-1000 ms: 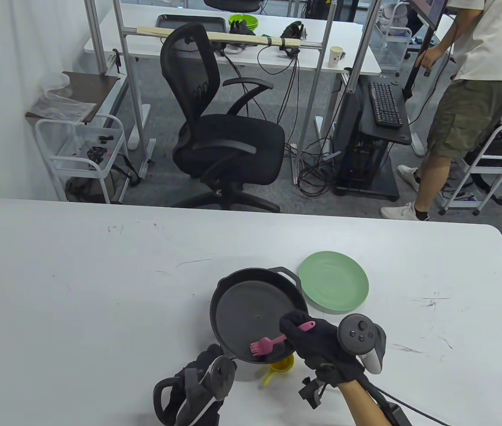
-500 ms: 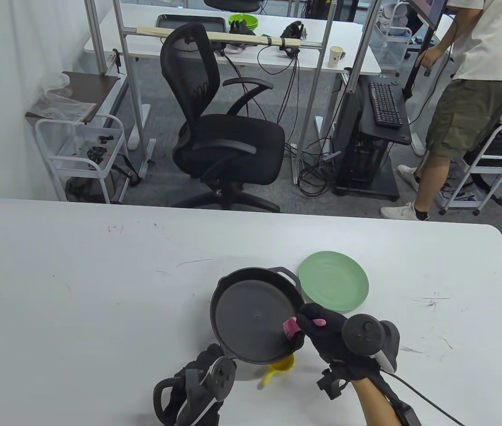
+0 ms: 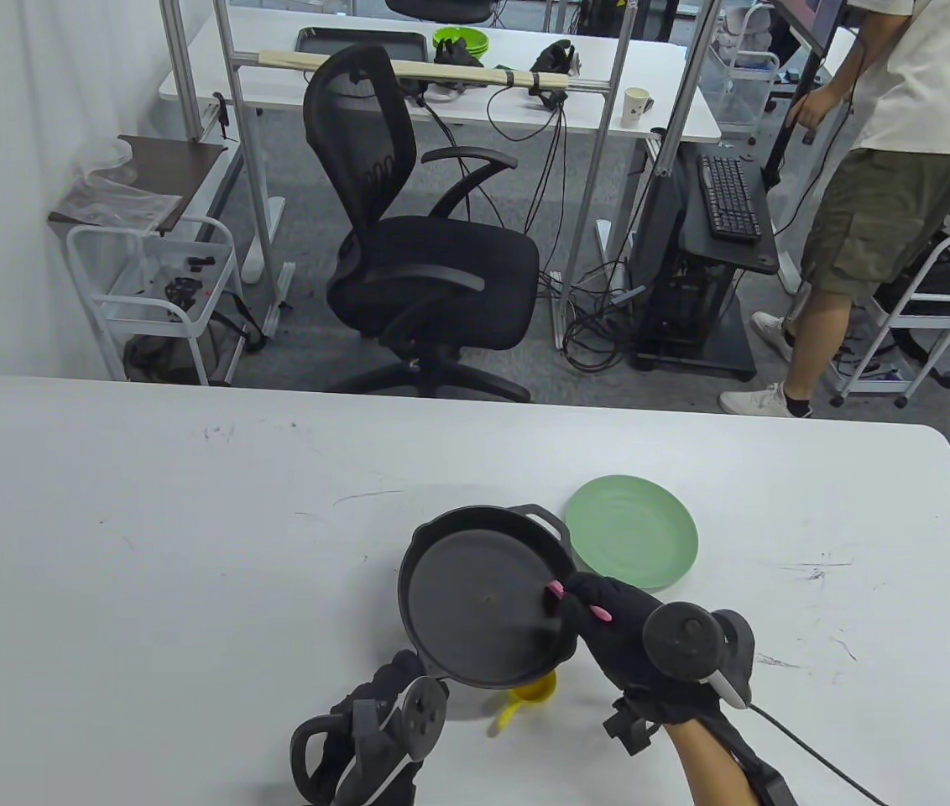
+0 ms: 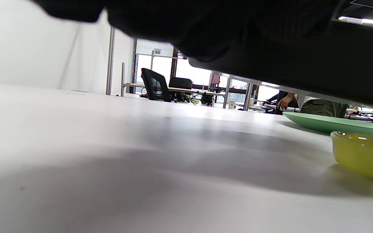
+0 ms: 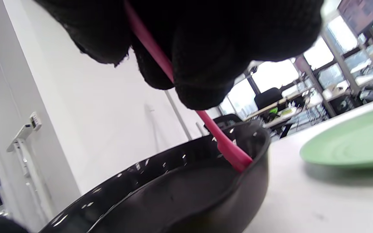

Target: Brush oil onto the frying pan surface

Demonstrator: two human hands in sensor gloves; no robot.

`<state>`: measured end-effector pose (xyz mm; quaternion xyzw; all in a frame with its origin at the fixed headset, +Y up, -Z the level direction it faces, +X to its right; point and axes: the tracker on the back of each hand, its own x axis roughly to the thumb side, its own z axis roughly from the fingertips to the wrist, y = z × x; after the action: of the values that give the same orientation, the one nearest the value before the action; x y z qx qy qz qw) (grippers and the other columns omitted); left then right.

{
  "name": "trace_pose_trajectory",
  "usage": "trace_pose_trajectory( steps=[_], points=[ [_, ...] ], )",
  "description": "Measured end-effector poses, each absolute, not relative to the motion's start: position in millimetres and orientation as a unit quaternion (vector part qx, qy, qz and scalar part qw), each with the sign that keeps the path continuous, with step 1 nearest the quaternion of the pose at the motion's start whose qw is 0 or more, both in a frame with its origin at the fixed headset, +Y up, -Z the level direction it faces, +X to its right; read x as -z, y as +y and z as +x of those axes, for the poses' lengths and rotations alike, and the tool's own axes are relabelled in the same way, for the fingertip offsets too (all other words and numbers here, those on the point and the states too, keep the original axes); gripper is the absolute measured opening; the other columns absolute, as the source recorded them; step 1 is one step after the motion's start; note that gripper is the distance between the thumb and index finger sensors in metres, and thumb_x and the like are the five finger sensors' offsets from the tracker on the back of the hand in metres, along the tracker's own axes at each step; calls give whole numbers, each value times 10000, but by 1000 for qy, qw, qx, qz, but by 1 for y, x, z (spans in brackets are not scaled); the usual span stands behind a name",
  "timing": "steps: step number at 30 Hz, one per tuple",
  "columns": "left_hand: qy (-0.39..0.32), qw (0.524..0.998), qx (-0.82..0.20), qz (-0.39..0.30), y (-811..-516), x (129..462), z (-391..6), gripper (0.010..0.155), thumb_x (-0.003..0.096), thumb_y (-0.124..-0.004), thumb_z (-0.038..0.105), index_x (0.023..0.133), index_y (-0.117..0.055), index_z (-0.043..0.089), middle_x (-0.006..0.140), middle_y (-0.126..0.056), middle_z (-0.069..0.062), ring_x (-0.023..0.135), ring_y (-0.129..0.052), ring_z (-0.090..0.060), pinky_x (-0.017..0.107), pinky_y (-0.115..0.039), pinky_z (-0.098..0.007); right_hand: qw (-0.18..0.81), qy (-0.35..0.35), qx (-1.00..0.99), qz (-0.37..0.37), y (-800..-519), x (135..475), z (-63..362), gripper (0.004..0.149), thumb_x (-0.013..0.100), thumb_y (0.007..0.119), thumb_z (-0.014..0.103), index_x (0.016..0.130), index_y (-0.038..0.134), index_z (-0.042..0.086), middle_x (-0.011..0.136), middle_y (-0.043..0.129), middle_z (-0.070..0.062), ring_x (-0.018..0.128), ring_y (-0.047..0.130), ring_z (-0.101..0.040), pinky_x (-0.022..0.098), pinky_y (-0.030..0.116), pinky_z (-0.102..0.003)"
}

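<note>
A black frying pan (image 3: 475, 600) sits near the table's front, its near edge over a small yellow bowl (image 3: 535, 688). My left hand (image 3: 398, 676) grips the pan at its near-left rim; the handle is hidden under the glove. My right hand (image 3: 580, 603) pinches a pink silicone brush (image 3: 555, 591), whose head touches the pan's inner right side. In the right wrist view the pink brush handle (image 5: 217, 136) runs from my fingers (image 5: 202, 84) down into the pan (image 5: 173, 184). The left wrist view shows the pan's dark underside (image 4: 303, 64) above the table.
A green plate (image 3: 633, 541) lies just right of the pan, also in the wrist views (image 5: 351, 145) (image 4: 332, 124). The yellow bowl (image 4: 364, 155) stands under the pan's near edge. Beyond the table are an office chair (image 3: 425, 252) and a standing person (image 3: 886, 193).
My right hand moved right and slightly back. The brush swept from the pan's near side to its right side and now points more steeply down. The left hand and the pan stayed still.
</note>
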<state>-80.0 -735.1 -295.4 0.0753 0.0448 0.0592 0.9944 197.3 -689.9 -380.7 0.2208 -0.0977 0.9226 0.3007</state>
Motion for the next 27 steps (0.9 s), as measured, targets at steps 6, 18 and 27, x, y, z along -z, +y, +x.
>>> trace_pose_trajectory(
  steps=[6,18,27],
  points=[
    [41,995,-60,71,-736,295,-79,631,481,-753,571,943,-780,141,501,-978,51,210,-965,-100,199,-870,-335,352,-49,-899,255,-694,377,183,444,601,710,520,863,838,186,623,990,-178,336,960,-135,232,870,-302],
    [29,996,-42,76,-736,294,-75,633,475,-757,568,943,-780,141,500,-979,50,211,-965,-103,201,-869,-339,524,61,-803,277,-704,378,172,448,611,714,506,912,797,184,671,983,-170,365,962,-130,249,872,-288],
    [26,996,-39,75,-735,294,-73,632,474,-757,570,940,-783,144,499,-979,52,211,-965,-103,201,-869,-339,477,61,-837,260,-709,384,177,448,604,752,463,920,795,148,684,976,-207,373,965,-166,253,871,-320]
  ],
)
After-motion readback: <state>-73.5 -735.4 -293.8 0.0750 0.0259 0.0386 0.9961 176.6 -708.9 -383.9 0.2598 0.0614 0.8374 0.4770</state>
